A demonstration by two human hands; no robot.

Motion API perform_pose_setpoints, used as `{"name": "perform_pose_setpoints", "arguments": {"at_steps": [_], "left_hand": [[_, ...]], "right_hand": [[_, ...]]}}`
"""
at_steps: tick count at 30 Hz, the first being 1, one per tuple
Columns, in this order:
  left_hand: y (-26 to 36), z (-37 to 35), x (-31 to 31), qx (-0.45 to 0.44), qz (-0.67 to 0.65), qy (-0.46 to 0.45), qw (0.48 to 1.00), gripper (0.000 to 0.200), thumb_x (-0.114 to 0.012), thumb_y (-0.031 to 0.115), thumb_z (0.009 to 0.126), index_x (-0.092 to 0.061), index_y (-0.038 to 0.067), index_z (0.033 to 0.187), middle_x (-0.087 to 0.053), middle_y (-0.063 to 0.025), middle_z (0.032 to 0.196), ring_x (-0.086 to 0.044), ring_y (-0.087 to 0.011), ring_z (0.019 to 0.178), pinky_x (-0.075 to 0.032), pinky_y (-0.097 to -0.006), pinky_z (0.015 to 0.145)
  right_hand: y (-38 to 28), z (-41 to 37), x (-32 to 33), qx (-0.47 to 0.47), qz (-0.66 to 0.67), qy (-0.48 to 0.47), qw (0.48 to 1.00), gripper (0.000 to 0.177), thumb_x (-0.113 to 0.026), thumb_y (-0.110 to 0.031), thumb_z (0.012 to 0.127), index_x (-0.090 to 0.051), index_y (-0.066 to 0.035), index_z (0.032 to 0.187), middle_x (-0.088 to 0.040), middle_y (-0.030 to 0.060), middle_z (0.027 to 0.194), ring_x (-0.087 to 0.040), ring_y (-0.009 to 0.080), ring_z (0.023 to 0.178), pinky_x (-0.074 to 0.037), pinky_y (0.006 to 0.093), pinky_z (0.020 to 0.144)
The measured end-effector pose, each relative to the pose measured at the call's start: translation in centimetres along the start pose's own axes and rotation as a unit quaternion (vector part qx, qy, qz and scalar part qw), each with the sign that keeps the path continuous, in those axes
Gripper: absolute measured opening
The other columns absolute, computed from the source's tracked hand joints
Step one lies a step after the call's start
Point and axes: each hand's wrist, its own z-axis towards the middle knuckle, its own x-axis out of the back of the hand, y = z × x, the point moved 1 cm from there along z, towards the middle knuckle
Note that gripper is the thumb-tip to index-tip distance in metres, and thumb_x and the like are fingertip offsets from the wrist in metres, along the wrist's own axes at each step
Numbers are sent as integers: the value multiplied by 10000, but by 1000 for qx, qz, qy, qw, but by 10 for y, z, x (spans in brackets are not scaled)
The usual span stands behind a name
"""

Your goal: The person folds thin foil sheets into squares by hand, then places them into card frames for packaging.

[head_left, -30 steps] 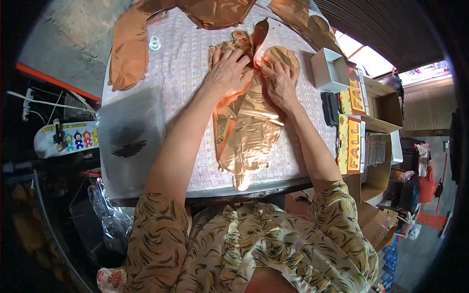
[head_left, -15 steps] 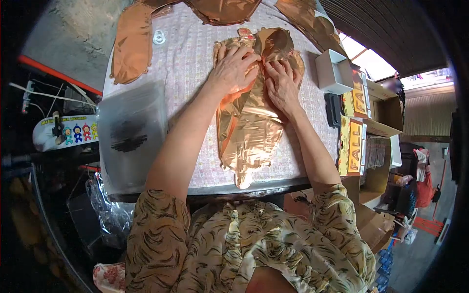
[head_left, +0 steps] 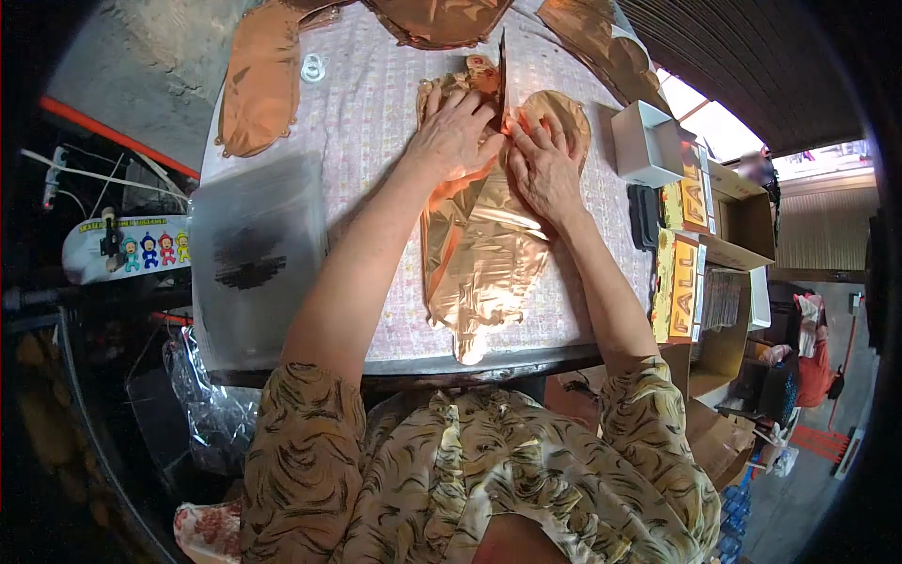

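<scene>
A flat copper-coloured foil balloon lies creased on the cloth-covered table, its narrow tab pointing toward me. My left hand rests on its upper left part, fingers apart and pressed down on the foil. On the upper right part lies my right hand, its fingers spread over the foil. Between my hands a thin flap of the foil stands upright, seen edge-on. What lies under my palms is hidden.
More copper foil balloons lie along the table's far side. At left is a stack of clear plastic bags. A white open box, a black object and cartons lettered FALL line the right edge. White rings lie at far left.
The upper middle of the foil has risen from lying flat into an upright flap between my hands. Both hands remain in nearly the same place; the right fingers have shifted slightly.
</scene>
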Motion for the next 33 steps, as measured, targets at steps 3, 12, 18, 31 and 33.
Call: {"name": "perform_pose_setpoints", "arguments": {"at_steps": [3,12,18,31,33], "left_hand": [[-2,0,-2,5,2,-10,1000,477,-581,445,974,-638,-1,1133,-568,-200,1235,-482,-352,1294,-206,-603,1200],[-3,2,-5,-7,12,13,1000,512,-604,422,940,-578,-36,1166,-561,-211,1241,-487,-370,1286,-210,-601,1198],[-7,9,5,72,-57,-68,993,758,-608,277,863,-366,-37,1509,-476,-290,1484,-405,-423,1428,-266,-530,1241],[24,-14,11,-48,-78,50,995,519,-526,-26,920,-502,10,1436,-527,-161,1462,-489,-355,1361,-374,-441,1179],[25,-12,5,-26,-89,24,995,488,-530,27,954,-499,15,1441,-528,-174,1452,-497,-365,1341,-387,-449,1158]], "right_hand": [[-4,0,0,3,-19,-3,1000,462,-524,-322,1021,-589,-161,1450,-496,72,1556,-396,355,1454,-200,603,1194],[-13,4,-1,5,6,-51,999,477,-448,-316,1064,-524,-140,1502,-422,16,1624,-354,295,1506,-143,622,1236],[-11,2,-7,11,19,-51,998,477,-442,-287,1066,-505,-135,1513,-458,34,1599,-368,276,1505,-136,637,1232],[-10,1,-12,2,25,-44,999,500,-453,-317,1056,-485,-138,1522,-467,16,1591,-374,263,1505,-128,650,1231],[-11,1,-10,1,35,-43,998,504,-444,-315,1063,-472,-136,1533,-462,28,1595,-378,277,1503,-131,646,1230]]}}
